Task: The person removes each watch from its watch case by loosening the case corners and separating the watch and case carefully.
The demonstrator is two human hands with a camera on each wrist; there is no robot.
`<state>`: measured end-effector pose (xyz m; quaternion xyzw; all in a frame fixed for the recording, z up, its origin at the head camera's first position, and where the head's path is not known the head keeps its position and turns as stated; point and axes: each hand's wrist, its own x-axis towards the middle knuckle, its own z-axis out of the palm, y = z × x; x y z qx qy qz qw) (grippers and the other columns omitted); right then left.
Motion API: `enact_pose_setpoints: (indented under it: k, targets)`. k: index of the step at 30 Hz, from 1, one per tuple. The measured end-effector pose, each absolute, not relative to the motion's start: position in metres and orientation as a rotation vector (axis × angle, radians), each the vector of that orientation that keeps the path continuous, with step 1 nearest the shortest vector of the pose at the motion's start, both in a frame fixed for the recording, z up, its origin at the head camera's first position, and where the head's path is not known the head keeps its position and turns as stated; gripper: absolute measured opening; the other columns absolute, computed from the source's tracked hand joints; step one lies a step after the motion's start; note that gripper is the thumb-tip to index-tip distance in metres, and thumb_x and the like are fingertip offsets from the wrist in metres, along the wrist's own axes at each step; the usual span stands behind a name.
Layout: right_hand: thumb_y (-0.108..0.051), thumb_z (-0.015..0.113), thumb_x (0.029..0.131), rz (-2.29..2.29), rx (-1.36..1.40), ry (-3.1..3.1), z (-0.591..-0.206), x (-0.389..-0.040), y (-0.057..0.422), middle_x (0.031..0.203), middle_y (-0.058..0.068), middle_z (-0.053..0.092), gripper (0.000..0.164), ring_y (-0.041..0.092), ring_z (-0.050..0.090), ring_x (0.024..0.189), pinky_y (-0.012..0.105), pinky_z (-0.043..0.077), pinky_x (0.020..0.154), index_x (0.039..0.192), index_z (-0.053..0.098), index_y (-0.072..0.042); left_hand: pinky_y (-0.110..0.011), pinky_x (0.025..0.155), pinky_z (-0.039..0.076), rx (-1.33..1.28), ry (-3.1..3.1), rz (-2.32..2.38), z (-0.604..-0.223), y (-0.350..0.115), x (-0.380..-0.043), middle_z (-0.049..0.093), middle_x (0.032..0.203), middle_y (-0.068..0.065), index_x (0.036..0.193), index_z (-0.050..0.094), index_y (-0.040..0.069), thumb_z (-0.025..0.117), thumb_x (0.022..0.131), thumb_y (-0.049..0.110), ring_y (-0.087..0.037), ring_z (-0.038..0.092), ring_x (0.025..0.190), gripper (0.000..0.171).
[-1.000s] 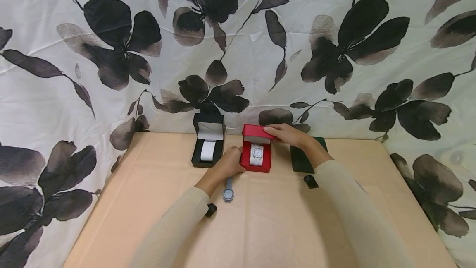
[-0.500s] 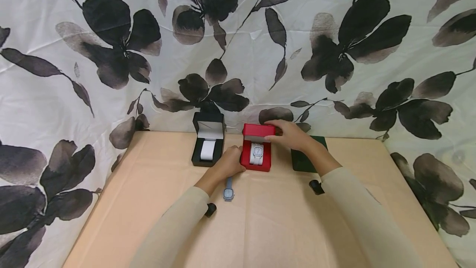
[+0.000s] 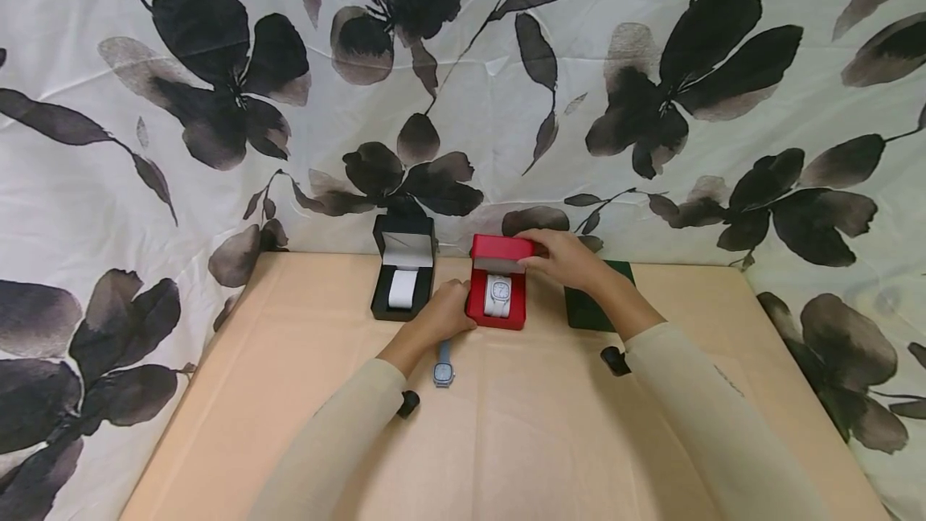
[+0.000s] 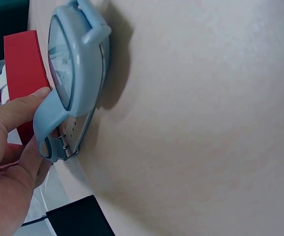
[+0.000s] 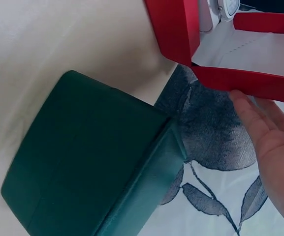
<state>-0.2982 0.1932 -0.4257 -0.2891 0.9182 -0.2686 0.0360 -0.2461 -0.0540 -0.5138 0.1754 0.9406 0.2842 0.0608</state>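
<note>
- Barely anything has shifted since a second ago: the right hand (image 3: 567, 258) slid a touch along the lid of the small red hinged watch box (image 3: 497, 289) and now holds the lid's right corner, while the left hand (image 3: 444, 313) has stayed put against the box's left side.
- Head view: the red box sits open near the back of the peach-coloured tablecloth (image 3: 506, 441), with a white square-faced wristwatch (image 3: 497, 296) on its cushion. The left hand's fingers are curled against the box wall, steadying it. The right hand's fingers pinch the raised lid.
- Same view: an open black watch box with a white cushion (image 3: 403, 278) stands just left of the red one, and a closed dark green box (image 3: 589, 308) lies just right, partly behind the right wrist. A pale blue wristwatch (image 3: 444, 366) lies flat on the cloth, right under the left wrist.
- Left wrist view: the blue watch fills the frame, and the left hand's fingers (image 4: 14, 110) lie against the red box wall just beside its strap.
- Right wrist view: the green box is up close, and the right hand's fingers (image 5: 260, 118) sit under the red lid's edge, thumb on top.
</note>
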Motion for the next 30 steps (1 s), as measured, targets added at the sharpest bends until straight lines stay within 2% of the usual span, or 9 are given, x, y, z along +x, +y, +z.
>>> enact_pose_setpoints:
  k: [5,15,22,30]
  targets:
    - [-0.020,0.075,0.096,-0.844,-0.872,2.790,-0.425,-0.305,0.194,0.120,0.015,0.070,0.053,0.028,0.063,0.099,0.045,0.057,0.088,0.143,0.058,-0.004,-0.037,0.085,0.059,0.516,2.850,0.860,-0.514,-0.053,-0.247,0.066,0.109,-0.018,0.127,0.063,-0.004,0.090,0.078,0.008,-0.024,0.062,0.094,0.057]
    - [-0.020,0.073,0.097,-0.845,-0.830,2.765,-0.421,-0.319,0.194,0.120,0.018,0.069,0.051,0.032,0.060,0.102,0.049,0.055,0.093,0.144,0.058,-0.005,-0.037,0.085,0.059,0.523,2.872,0.851,-0.515,-0.050,-0.251,0.066,0.108,-0.018,0.127,0.063,-0.005,0.090,0.077,0.007,-0.024,0.063,0.093,0.058]
    - [-0.023,0.068,0.101,-0.807,-0.793,2.746,-0.420,-0.329,0.195,0.131,0.019,0.065,0.052,0.035,0.059,0.115,0.055,0.053,0.103,0.148,0.054,-0.005,-0.034,0.082,0.059,0.505,2.855,0.864,-0.515,-0.050,-0.251,0.065,0.106,-0.017,0.125,0.064,-0.005,0.090,0.077,0.006,-0.023,0.062,0.092,0.056]
    - [-0.023,0.066,0.102,-0.828,-0.752,2.703,-0.419,-0.336,0.195,0.137,0.020,0.062,0.052,0.037,0.057,0.122,0.055,0.054,0.105,0.149,0.052,-0.005,-0.033,0.081,0.059,0.501,2.851,0.873,-0.514,-0.049,-0.249,0.065,0.106,-0.016,0.123,0.064,-0.005,0.090,0.077,0.005,-0.023,0.061,0.091,0.054]
